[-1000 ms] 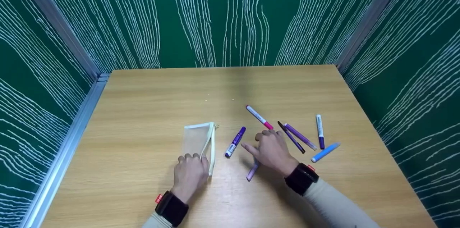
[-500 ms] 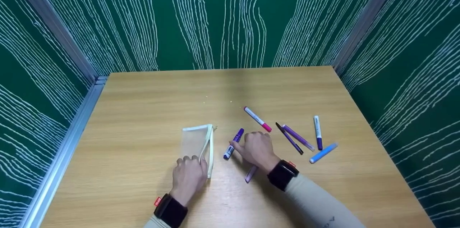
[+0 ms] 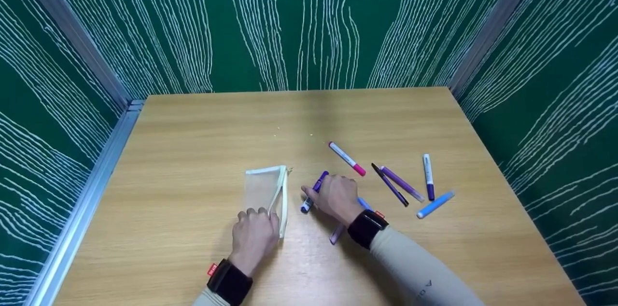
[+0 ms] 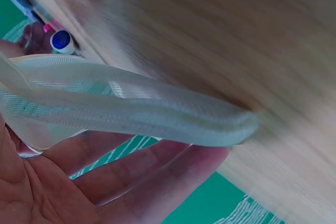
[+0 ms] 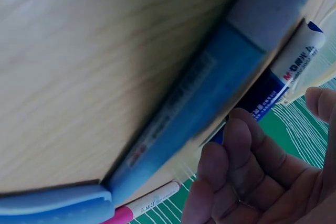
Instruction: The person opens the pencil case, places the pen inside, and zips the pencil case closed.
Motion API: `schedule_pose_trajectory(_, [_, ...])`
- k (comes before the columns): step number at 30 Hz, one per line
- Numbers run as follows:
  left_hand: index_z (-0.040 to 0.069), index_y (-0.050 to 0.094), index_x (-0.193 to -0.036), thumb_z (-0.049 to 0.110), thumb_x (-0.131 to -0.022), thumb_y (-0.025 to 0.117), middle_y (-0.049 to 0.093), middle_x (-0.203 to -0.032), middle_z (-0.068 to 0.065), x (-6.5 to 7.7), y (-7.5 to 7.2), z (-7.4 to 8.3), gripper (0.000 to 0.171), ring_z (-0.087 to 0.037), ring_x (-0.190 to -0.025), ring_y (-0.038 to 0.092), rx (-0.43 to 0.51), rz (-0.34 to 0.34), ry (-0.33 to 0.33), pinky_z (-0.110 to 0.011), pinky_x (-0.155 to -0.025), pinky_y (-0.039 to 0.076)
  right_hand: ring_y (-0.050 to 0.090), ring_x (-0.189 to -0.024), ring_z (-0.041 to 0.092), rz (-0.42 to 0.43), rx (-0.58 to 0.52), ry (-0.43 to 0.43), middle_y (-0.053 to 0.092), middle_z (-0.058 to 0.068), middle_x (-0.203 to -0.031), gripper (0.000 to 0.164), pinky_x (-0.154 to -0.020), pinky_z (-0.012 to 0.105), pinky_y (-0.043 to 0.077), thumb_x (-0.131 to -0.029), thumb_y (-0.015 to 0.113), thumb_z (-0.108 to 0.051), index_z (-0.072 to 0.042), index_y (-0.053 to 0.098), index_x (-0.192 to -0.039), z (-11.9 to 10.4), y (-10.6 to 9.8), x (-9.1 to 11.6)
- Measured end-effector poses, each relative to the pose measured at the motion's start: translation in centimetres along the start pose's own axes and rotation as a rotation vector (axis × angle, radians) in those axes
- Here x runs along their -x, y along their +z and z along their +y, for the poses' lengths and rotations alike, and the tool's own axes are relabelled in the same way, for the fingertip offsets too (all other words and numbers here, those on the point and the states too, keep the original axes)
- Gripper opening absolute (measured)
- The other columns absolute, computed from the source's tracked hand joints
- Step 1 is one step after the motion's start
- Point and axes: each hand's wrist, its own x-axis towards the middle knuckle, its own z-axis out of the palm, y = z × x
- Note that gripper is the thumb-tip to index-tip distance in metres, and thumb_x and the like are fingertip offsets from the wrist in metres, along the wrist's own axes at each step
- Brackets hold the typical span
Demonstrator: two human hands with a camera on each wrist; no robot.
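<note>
My left hand (image 3: 255, 234) touches the bag (image 3: 258, 186), fingers straight; under my right hand (image 3: 339, 198), thumb spread, lies a pen (image 3: 320, 181).

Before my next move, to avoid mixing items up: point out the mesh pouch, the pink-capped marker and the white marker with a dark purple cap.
Mesh pouch (image 3: 258, 191): head view, its mesh side.
Pink-capped marker (image 3: 345, 157): head view, its white barrel.
White marker (image 3: 428, 174): head view, its barrel.
</note>
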Motion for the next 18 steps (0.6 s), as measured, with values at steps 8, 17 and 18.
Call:
schedule_pose_trajectory(8, [0.006, 0.052, -0.065, 0.031, -0.096, 0.045, 0.05, -0.065, -0.014, 0.08, 0.11, -0.02, 0.04, -0.03, -0.061, 0.05, -0.015, 0.049, 0.02, -0.04, -0.046, 0.046, 0.052, -0.05, 0.02, -0.015, 0.006, -0.009, 0.05, 0.003, -0.057, 0.069, -0.042, 0.036, 0.039, -0.078, 0.044, -0.079, -0.014, 0.048, -0.054, -0.47, 0.52, -0.61])
schedule_pose_trajectory(17, [0.007, 0.05, -0.063, 0.031, -0.096, 0.045, 0.049, -0.063, -0.013, 0.11, 0.04, 0.06, 0.041, -0.029, -0.059, 0.049, -0.027, 0.059, 0.033, -0.039, -0.043, 0.045, 0.056, -0.054, 0.023, -0.048, -0.036, -0.018, 0.052, 0.004, -0.058, 0.046, -0.045, 0.039, 0.044, -0.081, 0.059, -0.054, -0.015, 0.047, -0.059, -0.41, 0.72, -0.75])
schedule_pose_trajectory(18, [0.007, 0.05, -0.064, 0.032, -0.096, 0.045, 0.049, -0.063, -0.013, 0.1, 0.01, 0.08, 0.041, -0.028, -0.059, 0.049, -0.026, 0.049, 0.032, -0.038, -0.044, 0.045, 0.055, -0.052, 0.023, -0.051, -0.03, -0.023, 0.052, 0.004, -0.057, 0.044, -0.044, 0.039, 0.044, -0.082, 0.059, -0.05, -0.016, 0.047, -0.058, -0.37, 0.7, -0.71])
